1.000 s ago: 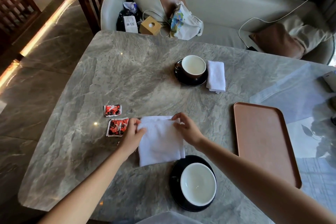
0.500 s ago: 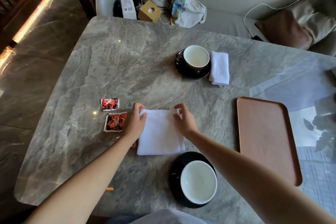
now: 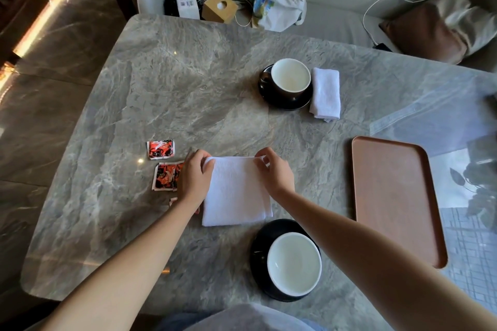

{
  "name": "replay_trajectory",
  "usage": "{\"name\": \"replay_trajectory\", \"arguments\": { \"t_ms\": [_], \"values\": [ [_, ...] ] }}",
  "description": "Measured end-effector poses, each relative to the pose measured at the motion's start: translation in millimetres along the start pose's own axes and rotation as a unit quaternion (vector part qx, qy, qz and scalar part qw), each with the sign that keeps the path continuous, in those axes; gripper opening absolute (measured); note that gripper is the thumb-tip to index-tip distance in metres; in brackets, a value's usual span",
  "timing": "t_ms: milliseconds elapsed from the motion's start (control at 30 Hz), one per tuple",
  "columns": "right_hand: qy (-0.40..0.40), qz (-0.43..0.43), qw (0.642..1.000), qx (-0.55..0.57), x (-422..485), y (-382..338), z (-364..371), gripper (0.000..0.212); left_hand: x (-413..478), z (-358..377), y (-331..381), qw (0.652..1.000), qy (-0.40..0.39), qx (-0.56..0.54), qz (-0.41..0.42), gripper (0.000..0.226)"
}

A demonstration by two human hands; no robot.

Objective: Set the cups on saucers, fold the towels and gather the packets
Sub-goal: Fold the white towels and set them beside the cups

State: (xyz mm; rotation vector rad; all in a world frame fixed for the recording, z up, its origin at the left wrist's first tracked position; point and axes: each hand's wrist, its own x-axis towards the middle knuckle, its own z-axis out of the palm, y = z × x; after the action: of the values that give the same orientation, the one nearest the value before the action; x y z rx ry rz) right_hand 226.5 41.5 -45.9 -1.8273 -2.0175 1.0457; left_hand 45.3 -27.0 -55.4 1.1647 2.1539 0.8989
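Two place settings on a grey marble-patterned desk (image 3: 188,88), listed nearest first. Item 1: white-lined dark ceramic cup (image 3: 294,263), seated on a round black saucer (image 3: 256,255) at the near edge. Hazard, as a judgement: the right forearm passes close beside its rim, so a dropped elbow during the fold could nudge or tip it. Item 2: white cloth towel (image 3: 236,193), flat on the desk just beyond that saucer, apparently doubled into a rough square. Hazard: if one corner is drawn over faster than the other, the layers may skew and the edges fail to meet, and a swept hem could drag the packets alongside. Left hand (image 3: 195,177): knuckles up, fingers curled over the towel's far left corner, gripping it. Right hand (image 3: 277,174): thumb and forefinger pinching the far right corner, other fingers loosely bent. Item 3: three red-and-black foil packets (image 3: 166,176), left of the towel, not yet gathered. The nearest packet (image 3: 173,201) is mostly hidden under the left wrist, and the farthest packet (image 3: 160,149) lies apart. Item 4: brown rectangular tray (image 3: 395,196), to the right. Item 5: second dark cup (image 3: 290,76) on its own black saucer (image 3: 285,106) at the far side, with a folded white towel (image 3: 325,97) just beside it.
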Motion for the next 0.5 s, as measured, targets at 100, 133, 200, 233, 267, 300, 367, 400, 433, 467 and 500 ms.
{"name": "replay_trajectory", "arguments": {
  "t_ms": [100, 133, 200, 233, 267, 300, 367, 400, 433, 467, 500],
  "values": [
    [0.004, 0.007, 1.000, -0.005, 0.8, -0.5, 0.0, 0.015, 3.6, -3.2, 2.2, 0.999, 0.006, 0.036, 0.012, 0.007],
    [0.006, 0.011, 1.000, -0.004, 1.0, -0.7, 0.0, 0.015, 4.9, -3.8, 2.1, 0.999, 0.003, 0.042, 0.014, 0.007],
    [0.009, 0.014, 1.000, -0.003, 1.3, -1.4, 0.1, 0.015, 7.0, -4.7, 1.7, 0.999, -0.003, 0.050, 0.011, 0.008],
    [0.009, 0.014, 1.000, -0.001, 1.6, -1.5, 0.3, 0.013, 7.8, -5.0, 1.6, 0.999, -0.005, 0.053, 0.009, 0.009],
    [0.010, 0.012, 1.000, 0.003, 1.8, -1.5, 0.2, 0.012, 8.6, -5.0, 1.4, 0.998, -0.007, 0.058, 0.008, 0.009],
    [0.012, 0.010, 1.000, 0.007, 2.1, -1.3, 0.0, 0.012, 9.0, -4.9, 1.3, 0.998, -0.009, 0.064, 0.007, 0.009],
    [0.017, 0.003, 1.000, 0.013, 2.5, -0.8, -0.4, 0.013, 9.6, -4.4, 0.9, 0.997, -0.013, 0.075, 0.007, 0.010],
    [0.020, 0.000, 1.000, 0.015, 2.8, -1.0, -0.2, 0.013, 10.1, -4.1, 0.3, 0.997, -0.014, 0.078, 0.008, 0.010],
    [0.023, -0.004, 1.000, 0.015, 3.2, -1.3, 0.1, 0.014, 10.5, -3.7, -0.2, 0.997, -0.014, 0.081, 0.011, 0.011],
    [0.027, -0.010, 1.000, 0.014, 3.7, -1.5, 0.7, 0.014, 10.8, -3.2, -0.8, 0.996, -0.013, 0.085, 0.014, 0.011],
    [0.029, -0.016, 0.999, 0.010, 4.2, -1.7, 1.6, 0.015, 11.0, -2.8, -1.4, 0.996, -0.011, 0.089, 0.017, 0.011]
  ]
}}
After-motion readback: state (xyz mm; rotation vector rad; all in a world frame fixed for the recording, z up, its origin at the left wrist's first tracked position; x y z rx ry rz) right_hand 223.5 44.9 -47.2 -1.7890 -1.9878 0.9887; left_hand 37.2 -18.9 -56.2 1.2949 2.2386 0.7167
